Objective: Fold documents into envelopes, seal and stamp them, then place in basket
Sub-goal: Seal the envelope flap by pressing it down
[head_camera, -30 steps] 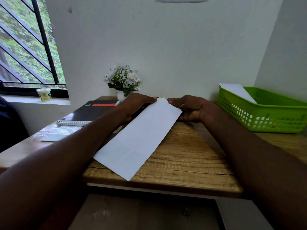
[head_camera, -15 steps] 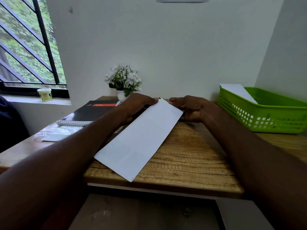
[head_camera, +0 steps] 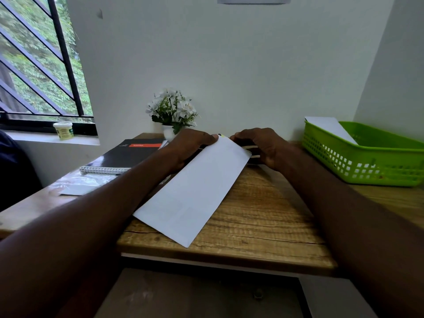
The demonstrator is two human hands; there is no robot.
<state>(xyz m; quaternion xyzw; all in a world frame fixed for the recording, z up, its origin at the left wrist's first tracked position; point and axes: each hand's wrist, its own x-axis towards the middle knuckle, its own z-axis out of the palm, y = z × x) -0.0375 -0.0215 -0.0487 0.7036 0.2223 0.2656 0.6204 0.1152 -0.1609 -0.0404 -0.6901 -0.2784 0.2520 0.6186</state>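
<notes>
A long white envelope [head_camera: 195, 191] is laid slantwise on the wooden table [head_camera: 263, 226]; its far end is pinched by the left hand [head_camera: 190, 145] and by the right hand [head_camera: 263, 145], fingers curled. Farther right, a green basket [head_camera: 367, 161] is seen with another envelope [head_camera: 328, 127] inside

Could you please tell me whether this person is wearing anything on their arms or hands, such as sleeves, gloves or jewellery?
Nothing worn shows. Both forearms are bare from the frame's lower edge up to the wrists. The left hand and right hand carry no gloves, and no watch, bracelet or ring is visible.
</notes>
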